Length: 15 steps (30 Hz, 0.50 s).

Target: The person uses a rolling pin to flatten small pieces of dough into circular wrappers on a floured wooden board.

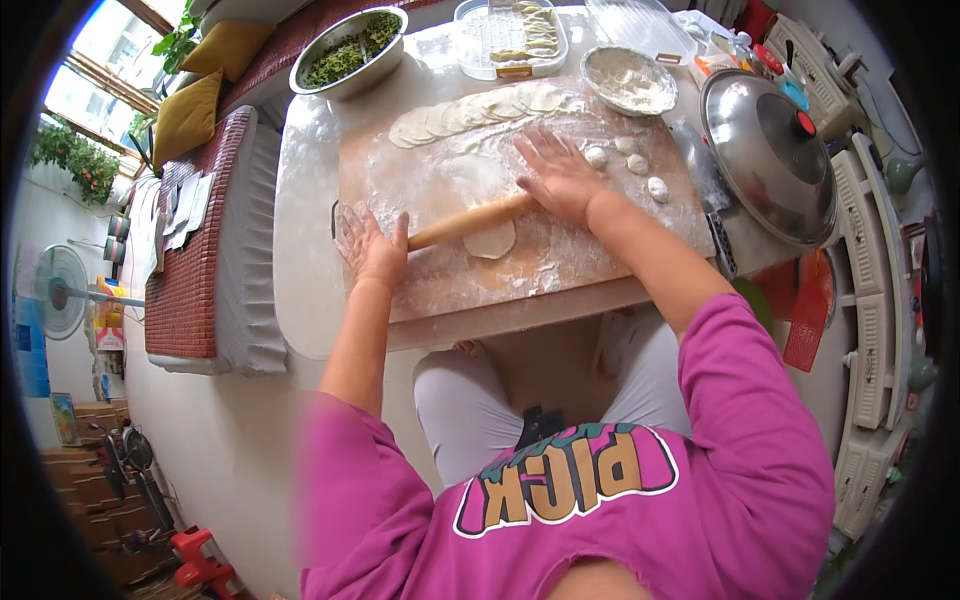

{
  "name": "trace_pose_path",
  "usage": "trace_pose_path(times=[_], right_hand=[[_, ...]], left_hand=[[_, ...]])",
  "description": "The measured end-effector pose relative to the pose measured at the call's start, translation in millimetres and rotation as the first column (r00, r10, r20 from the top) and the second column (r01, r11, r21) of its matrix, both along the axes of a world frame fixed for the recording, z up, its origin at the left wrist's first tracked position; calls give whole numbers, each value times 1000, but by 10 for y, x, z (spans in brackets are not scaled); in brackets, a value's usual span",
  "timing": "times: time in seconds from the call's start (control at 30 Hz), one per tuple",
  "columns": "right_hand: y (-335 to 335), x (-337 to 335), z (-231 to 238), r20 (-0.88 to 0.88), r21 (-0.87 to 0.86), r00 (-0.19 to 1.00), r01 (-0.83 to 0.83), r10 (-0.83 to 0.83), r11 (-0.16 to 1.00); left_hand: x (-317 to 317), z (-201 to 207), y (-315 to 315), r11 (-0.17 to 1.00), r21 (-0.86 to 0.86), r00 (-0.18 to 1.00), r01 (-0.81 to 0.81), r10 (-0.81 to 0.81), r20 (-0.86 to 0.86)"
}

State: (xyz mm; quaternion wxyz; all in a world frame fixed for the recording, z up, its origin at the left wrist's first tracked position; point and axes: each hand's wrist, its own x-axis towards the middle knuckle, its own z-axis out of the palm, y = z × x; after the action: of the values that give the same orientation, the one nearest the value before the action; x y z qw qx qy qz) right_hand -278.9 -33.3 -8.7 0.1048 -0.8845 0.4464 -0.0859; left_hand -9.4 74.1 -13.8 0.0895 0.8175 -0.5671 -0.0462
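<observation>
A wooden rolling pin (470,220) lies slantwise over a flat round of dough (491,241) on the floured wooden board (440,302). On the pin's left end rests my left hand (372,246), fingers spread. The palm of my right hand (560,178) covers the other end, its fingers stretched forward and apart. Neither hand wraps round the pin. Behind them, a row of overlapping dough wrappers (470,117) runs across the board. Several small dough balls (637,164) sit to the right of my right hand.
At the back stand a metal bowl (298,78) of chopped green filling, a plastic container (475,68) with dumplings, and a bowl of flour (630,82). A large domed pan lid (770,150) and a dark-handled knife (720,243) lie at the right. A red-covered bench (190,300) flanks the table's left.
</observation>
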Motion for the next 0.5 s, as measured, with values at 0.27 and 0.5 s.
trace_pose_path(times=[0.27,0.5], right_hand=[[205,-171,66,-130,27,989,-68,71,997],[532,-399,2,-143,160,983,-88,112,983]], left_hand=[[114,-178,-45,994,-25,994,106,-106,-9],[49,-41,225,975,99,974,197,-206,92]])
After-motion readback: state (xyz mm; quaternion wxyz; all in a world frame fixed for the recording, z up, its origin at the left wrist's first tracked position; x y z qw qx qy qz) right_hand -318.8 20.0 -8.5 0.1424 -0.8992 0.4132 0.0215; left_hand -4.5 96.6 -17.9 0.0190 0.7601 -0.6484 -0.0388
